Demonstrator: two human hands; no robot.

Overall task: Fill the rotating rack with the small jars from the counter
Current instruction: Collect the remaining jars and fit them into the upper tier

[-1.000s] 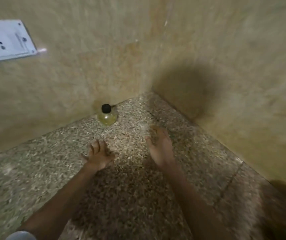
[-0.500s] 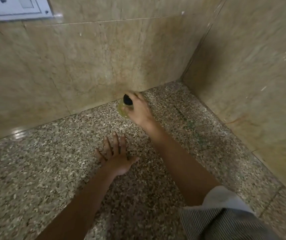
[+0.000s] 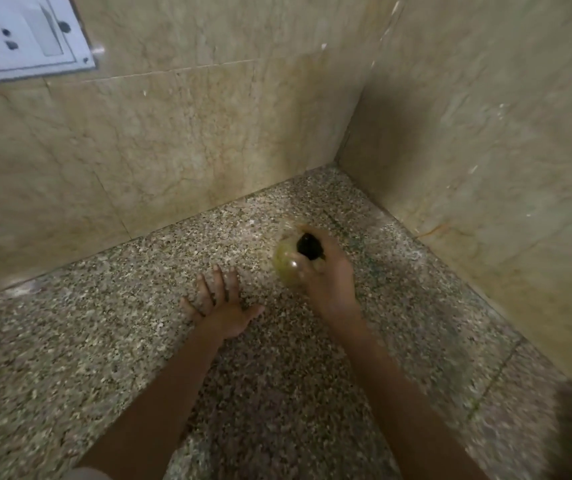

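A small round jar (image 3: 287, 263) with yellowish contents and a black lid sits in my right hand (image 3: 329, 275), which is closed around it above the speckled granite counter (image 3: 104, 341). The jar is blurred by motion and partly covered by my fingers. My left hand (image 3: 223, 306) lies flat on the counter just left of the jar, fingers spread, holding nothing. The rotating rack is not in view.
Beige marble walls meet in a corner (image 3: 340, 161) behind the hands, closing off the back and right side. A white socket plate (image 3: 21, 32) is mounted on the wall at the upper left. A dark shadow covers the lower right corner.
My right hand reached to the jar by the back wall, closed on it, and has brought it away from the wall toward me. My left hand has stayed flat on the counter.
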